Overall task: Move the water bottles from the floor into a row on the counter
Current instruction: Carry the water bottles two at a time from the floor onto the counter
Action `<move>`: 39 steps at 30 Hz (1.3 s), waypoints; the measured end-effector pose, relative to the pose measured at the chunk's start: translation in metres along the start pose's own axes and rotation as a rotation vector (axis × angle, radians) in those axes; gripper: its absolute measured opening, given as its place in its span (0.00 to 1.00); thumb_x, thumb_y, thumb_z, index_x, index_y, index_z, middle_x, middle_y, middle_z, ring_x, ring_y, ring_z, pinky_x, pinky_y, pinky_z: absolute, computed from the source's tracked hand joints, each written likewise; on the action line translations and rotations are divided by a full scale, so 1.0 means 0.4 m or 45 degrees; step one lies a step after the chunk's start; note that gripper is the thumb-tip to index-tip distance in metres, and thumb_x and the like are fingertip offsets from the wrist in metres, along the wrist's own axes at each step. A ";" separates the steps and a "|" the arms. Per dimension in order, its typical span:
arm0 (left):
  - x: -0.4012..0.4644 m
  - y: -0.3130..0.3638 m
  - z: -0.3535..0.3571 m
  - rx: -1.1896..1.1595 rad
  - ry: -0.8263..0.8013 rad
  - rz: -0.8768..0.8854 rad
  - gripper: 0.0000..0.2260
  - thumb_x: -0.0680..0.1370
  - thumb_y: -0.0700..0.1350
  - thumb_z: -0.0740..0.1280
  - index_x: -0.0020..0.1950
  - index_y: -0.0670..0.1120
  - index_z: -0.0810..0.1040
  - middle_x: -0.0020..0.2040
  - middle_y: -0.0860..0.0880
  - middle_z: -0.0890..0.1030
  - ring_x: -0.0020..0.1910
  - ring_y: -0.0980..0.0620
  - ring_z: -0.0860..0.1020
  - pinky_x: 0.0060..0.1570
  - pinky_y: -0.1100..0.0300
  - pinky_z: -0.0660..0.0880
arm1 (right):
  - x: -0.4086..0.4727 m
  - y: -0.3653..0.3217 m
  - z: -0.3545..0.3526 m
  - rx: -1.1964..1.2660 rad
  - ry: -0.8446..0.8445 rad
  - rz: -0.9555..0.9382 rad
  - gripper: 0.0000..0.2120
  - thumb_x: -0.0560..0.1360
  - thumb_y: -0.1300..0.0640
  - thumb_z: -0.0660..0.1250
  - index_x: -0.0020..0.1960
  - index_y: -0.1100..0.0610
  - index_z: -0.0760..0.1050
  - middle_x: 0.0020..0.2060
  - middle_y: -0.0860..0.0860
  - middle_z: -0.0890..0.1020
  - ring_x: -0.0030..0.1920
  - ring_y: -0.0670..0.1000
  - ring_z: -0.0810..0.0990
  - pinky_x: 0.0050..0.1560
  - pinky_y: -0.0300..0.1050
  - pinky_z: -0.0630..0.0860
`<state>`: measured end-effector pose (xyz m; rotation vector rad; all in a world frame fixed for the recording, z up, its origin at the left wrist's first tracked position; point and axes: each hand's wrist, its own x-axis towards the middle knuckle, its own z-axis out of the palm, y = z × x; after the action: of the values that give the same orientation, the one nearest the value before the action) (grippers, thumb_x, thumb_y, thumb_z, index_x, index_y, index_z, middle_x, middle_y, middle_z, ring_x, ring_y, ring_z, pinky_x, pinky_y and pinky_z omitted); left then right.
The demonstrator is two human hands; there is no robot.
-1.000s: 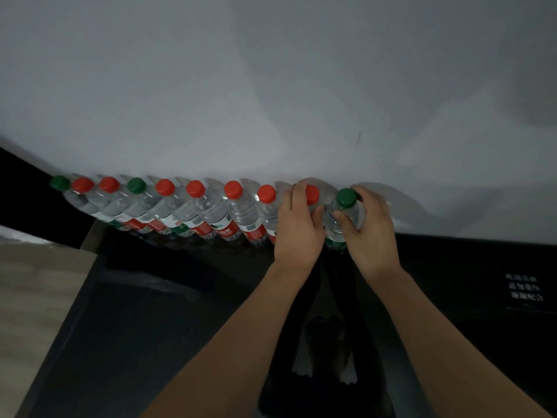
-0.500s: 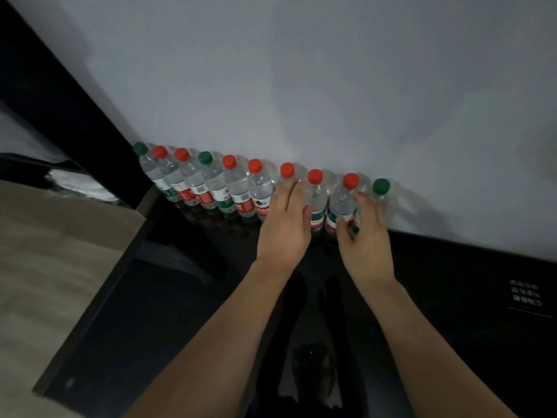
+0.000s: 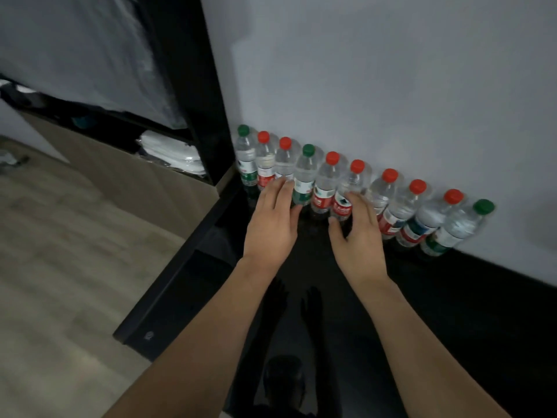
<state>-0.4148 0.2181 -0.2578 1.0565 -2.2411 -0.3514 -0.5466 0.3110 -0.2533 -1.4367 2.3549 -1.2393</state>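
Several clear water bottles with red or green caps stand in a row on the black counter [image 3: 452, 312], tight against the white wall. The row runs from a green-capped bottle [image 3: 246, 158] at the left to another green-capped bottle [image 3: 455, 227] at the right. My left hand [image 3: 272, 224] lies with straight fingers against the lower parts of the third and fourth bottles. My right hand [image 3: 358, 242] touches the base of a red-capped, red-labelled bottle [image 3: 346, 188] mid-row, thumb on its left and fingers on its right. Neither hand lifts a bottle.
A black upright panel [image 3: 193, 86] borders the row's left end. Behind it, a shelf holds folded white items [image 3: 171, 152]. The counter's left edge [image 3: 168, 285] drops to a wooden floor [image 3: 60, 251]. The glossy counter reflects my arms.
Both hands have slid left along the row, from the bottles at its right end to those in the middle. The last green-capped bottle now stands free at the right end.
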 end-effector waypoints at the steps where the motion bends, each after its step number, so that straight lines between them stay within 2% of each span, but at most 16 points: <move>1: -0.006 -0.030 -0.024 0.016 0.011 -0.015 0.21 0.80 0.44 0.65 0.72 0.42 0.68 0.71 0.44 0.68 0.73 0.47 0.65 0.69 0.52 0.67 | -0.007 -0.026 0.022 0.000 -0.023 -0.003 0.25 0.77 0.57 0.66 0.73 0.56 0.64 0.71 0.49 0.67 0.72 0.45 0.63 0.69 0.34 0.58; 3: -0.019 -0.079 -0.070 0.036 0.019 -0.056 0.21 0.80 0.45 0.64 0.72 0.42 0.68 0.71 0.45 0.69 0.72 0.48 0.65 0.69 0.50 0.68 | -0.020 -0.068 0.056 0.001 -0.072 -0.028 0.26 0.77 0.56 0.66 0.73 0.54 0.63 0.72 0.48 0.65 0.73 0.44 0.62 0.67 0.29 0.54; 5: -0.031 -0.114 -0.108 0.046 0.015 -0.097 0.21 0.80 0.45 0.64 0.72 0.42 0.68 0.71 0.44 0.69 0.72 0.47 0.66 0.67 0.48 0.69 | -0.027 -0.099 0.076 0.005 -0.104 -0.047 0.26 0.78 0.56 0.65 0.74 0.54 0.62 0.73 0.48 0.64 0.73 0.44 0.60 0.66 0.28 0.52; 9: -0.062 -0.149 -0.161 0.102 0.014 -0.154 0.21 0.81 0.45 0.63 0.72 0.41 0.67 0.71 0.44 0.69 0.72 0.45 0.65 0.67 0.46 0.68 | -0.030 -0.136 0.103 0.064 -0.139 -0.100 0.25 0.78 0.56 0.65 0.73 0.55 0.63 0.72 0.49 0.65 0.72 0.47 0.64 0.70 0.40 0.63; 20: -0.155 -0.252 -0.336 0.327 0.086 -0.258 0.20 0.81 0.45 0.63 0.71 0.39 0.67 0.68 0.41 0.70 0.69 0.42 0.67 0.66 0.44 0.69 | -0.061 -0.298 0.207 0.181 -0.331 -0.269 0.25 0.78 0.57 0.64 0.73 0.55 0.64 0.71 0.50 0.67 0.73 0.46 0.63 0.73 0.42 0.61; 25: -0.204 -0.363 -0.445 0.385 0.159 -0.367 0.20 0.82 0.46 0.61 0.72 0.41 0.66 0.70 0.43 0.69 0.71 0.44 0.65 0.69 0.44 0.65 | -0.068 -0.437 0.298 0.179 -0.402 -0.390 0.24 0.78 0.56 0.64 0.73 0.54 0.64 0.72 0.49 0.66 0.72 0.45 0.62 0.66 0.28 0.53; 27: -0.234 -0.422 -0.491 0.412 0.177 -0.399 0.20 0.82 0.46 0.61 0.72 0.40 0.66 0.70 0.43 0.69 0.71 0.43 0.65 0.70 0.44 0.63 | -0.083 -0.497 0.349 0.186 -0.455 -0.437 0.24 0.79 0.55 0.64 0.73 0.54 0.64 0.72 0.49 0.65 0.72 0.45 0.62 0.66 0.27 0.52; 34: -0.367 -0.685 -0.680 0.459 0.192 -0.599 0.20 0.81 0.46 0.63 0.71 0.39 0.69 0.70 0.40 0.70 0.69 0.40 0.66 0.70 0.43 0.63 | -0.170 -0.733 0.599 0.009 -0.709 -0.504 0.24 0.78 0.50 0.62 0.73 0.51 0.63 0.71 0.50 0.65 0.70 0.50 0.66 0.63 0.41 0.64; 39: -0.487 -0.866 -0.820 0.506 0.155 -0.773 0.21 0.81 0.47 0.62 0.71 0.39 0.68 0.69 0.40 0.70 0.69 0.39 0.66 0.70 0.43 0.62 | -0.268 -0.922 0.764 -0.103 -0.874 -0.679 0.23 0.79 0.51 0.62 0.72 0.52 0.65 0.71 0.48 0.65 0.69 0.51 0.67 0.63 0.46 0.68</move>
<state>0.0963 0.1527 -0.2550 1.9164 -1.8792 -0.0788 -0.0876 0.1384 -0.2313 -2.1636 1.6283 -0.5563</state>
